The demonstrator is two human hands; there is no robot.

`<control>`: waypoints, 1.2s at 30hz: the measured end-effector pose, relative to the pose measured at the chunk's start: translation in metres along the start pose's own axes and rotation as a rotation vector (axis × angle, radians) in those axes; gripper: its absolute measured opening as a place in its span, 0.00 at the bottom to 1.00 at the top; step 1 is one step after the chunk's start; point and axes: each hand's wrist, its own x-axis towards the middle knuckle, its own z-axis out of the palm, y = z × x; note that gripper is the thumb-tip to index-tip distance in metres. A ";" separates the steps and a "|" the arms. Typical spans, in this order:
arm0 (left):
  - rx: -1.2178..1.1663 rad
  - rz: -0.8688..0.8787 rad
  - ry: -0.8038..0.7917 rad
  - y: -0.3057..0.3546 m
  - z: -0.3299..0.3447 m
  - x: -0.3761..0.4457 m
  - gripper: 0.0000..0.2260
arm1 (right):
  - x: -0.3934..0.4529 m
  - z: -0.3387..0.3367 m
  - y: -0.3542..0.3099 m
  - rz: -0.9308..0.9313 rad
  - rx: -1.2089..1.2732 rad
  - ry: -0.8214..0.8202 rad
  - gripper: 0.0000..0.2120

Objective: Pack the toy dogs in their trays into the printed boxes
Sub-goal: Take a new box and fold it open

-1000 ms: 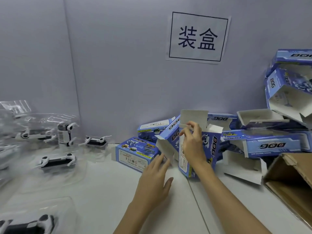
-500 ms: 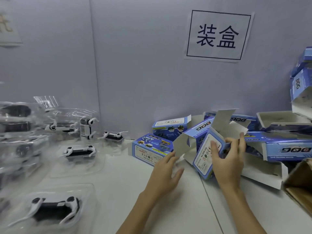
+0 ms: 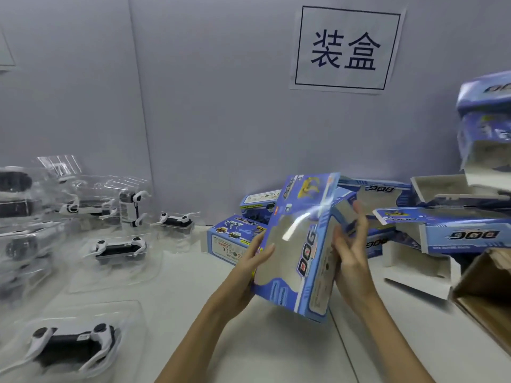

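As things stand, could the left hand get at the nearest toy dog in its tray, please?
Probably not yet: the left hand grips the printed box along with the right hand. The nearest toy dog in its tray lies uncovered to its left, path unobstructed.

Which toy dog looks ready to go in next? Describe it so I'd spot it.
Start at the white table and go to its near left corner. There lies a black-and-white toy dog in a clear plastic tray, the closest to the person, apart from the trays stacked behind.
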 end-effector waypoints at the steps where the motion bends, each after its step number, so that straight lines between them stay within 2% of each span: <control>1: -0.016 -0.001 -0.019 0.000 -0.003 0.000 0.24 | 0.000 0.001 0.002 0.019 -0.057 0.007 0.32; 3: 0.017 0.046 0.019 -0.002 -0.006 0.003 0.33 | 0.000 0.002 0.005 0.004 -0.160 0.025 0.31; 6: 0.117 0.103 0.054 -0.002 -0.004 0.005 0.45 | -0.004 0.006 0.002 0.000 -0.136 -0.015 0.20; 7: 0.155 0.129 0.045 -0.001 -0.003 0.005 0.48 | -0.007 0.008 0.001 0.013 -0.141 -0.043 0.20; 10: 0.228 0.201 0.025 0.000 -0.004 0.003 0.52 | -0.012 0.013 0.001 0.015 -0.231 -0.107 0.30; 13: 0.222 0.220 0.010 0.003 0.002 -0.001 0.44 | -0.014 0.015 0.006 0.065 -0.191 -0.151 0.31; 17: 0.217 0.214 0.148 0.007 0.006 -0.001 0.33 | -0.017 0.015 0.011 0.120 -0.151 -0.187 0.26; 21: 0.216 0.155 0.124 0.013 0.006 -0.007 0.24 | -0.020 0.018 0.011 0.153 -0.119 -0.231 0.21; 23: 0.234 0.185 0.116 0.014 0.007 -0.007 0.23 | -0.019 0.018 0.005 0.143 -0.092 -0.250 0.23; 27: 0.296 0.255 0.096 0.019 0.008 -0.006 0.31 | -0.011 0.006 -0.011 0.103 -0.104 -0.307 0.31; 31: 0.402 0.269 0.061 0.026 0.001 -0.010 0.30 | -0.011 -0.002 -0.022 0.089 -0.166 -0.380 0.29; 33: 0.421 0.302 0.110 0.024 -0.003 -0.008 0.32 | -0.011 0.000 -0.021 0.091 -0.145 -0.331 0.29; 36: 0.396 0.372 0.204 0.021 -0.003 -0.005 0.32 | -0.015 0.013 -0.013 0.030 -0.211 -0.156 0.33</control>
